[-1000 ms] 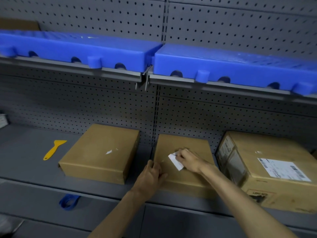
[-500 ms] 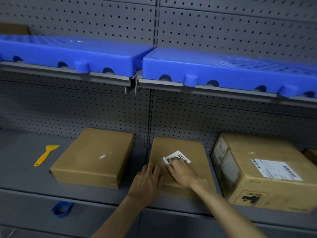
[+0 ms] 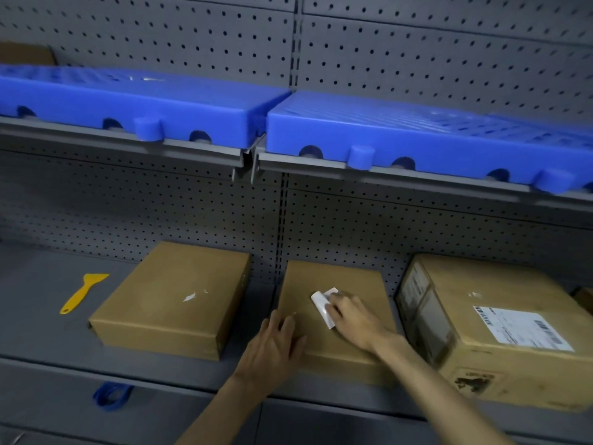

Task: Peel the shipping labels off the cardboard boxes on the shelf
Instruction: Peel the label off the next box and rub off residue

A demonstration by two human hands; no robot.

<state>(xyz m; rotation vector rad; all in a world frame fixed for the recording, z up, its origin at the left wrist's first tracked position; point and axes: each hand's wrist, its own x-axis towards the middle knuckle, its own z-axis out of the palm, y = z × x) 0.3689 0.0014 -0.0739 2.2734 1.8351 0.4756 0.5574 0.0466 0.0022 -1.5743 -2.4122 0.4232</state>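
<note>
A gray wall (image 3: 417,59) full of little holes stands behind. A gray shelf (image 3: 38,303) runs below. Higher up, another shelf (image 3: 192,147) holds two blue plastic trays (image 3: 417,136). The light is dim.

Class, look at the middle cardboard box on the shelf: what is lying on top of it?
On the middle box lie both hands: the left hand at its front-left corner, the right hand holding a white label. What the hands cover cannot be seen.
</note>
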